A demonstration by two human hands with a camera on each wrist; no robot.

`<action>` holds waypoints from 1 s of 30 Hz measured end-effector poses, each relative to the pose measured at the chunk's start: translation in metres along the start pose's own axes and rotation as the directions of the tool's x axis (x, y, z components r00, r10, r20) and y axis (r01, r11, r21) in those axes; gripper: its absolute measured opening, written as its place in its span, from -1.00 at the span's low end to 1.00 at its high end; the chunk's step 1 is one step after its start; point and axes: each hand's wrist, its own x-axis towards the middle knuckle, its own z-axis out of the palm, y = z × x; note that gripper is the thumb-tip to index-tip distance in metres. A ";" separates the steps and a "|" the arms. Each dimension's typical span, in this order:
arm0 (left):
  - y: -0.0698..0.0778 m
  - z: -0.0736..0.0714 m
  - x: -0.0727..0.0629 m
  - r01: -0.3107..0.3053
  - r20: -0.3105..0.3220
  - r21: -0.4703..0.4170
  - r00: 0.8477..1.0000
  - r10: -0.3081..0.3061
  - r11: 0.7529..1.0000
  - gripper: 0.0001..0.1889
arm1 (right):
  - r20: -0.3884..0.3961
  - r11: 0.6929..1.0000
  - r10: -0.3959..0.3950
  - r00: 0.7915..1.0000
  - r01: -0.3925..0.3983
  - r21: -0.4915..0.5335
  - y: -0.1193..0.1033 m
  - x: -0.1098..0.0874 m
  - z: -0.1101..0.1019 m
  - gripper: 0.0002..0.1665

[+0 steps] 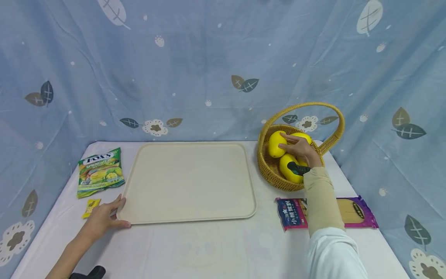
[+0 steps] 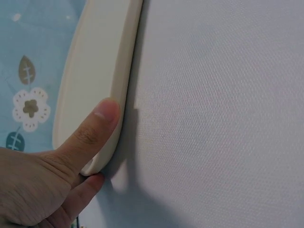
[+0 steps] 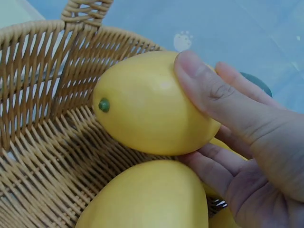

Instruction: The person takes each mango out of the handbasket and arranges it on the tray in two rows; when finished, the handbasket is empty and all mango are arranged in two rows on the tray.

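Observation:
My right hand (image 1: 300,149) is over the wicker basket (image 1: 275,179) and grips a smooth yellow mango (image 3: 147,102) between thumb and fingers; its green stem nub faces away from the palm. Below it in the right wrist view lies another mango (image 3: 152,197), and more yellow fruit shows partly behind the hand. At the near left corner of the cream tray (image 1: 188,182), my left hand (image 1: 101,217) pinches the rim. In the left wrist view the thumb (image 2: 97,126) lies on top of the rim, with fingers beneath the corner.
Left of the tray lie a green Fox's candy bag (image 1: 101,172) and a small yellow packet (image 1: 91,207). In front of the basket, a blue and pink pasta packet (image 1: 292,213) and a purple packet (image 1: 359,212) lie partly under the right forearm. The basket's tall handle (image 1: 310,104) arches above the fruit.

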 end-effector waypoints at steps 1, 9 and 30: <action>0.001 0.000 0.000 -0.002 -0.002 0.000 1.000 0.002 1.000 0.07 | -0.007 1.000 0.001 1.000 -0.001 0.017 0.001 -0.002 0.000 -0.09; 0.003 0.001 0.000 -0.024 -0.030 0.012 0.999 0.024 1.000 0.04 | -0.047 0.996 -0.029 0.998 0.033 0.082 0.006 -0.010 -0.003 -0.11; 0.002 0.000 -0.003 -0.013 -0.021 0.013 1.000 0.013 1.000 0.06 | -0.153 0.927 0.111 0.982 -0.047 0.372 -0.004 -0.033 0.007 -0.10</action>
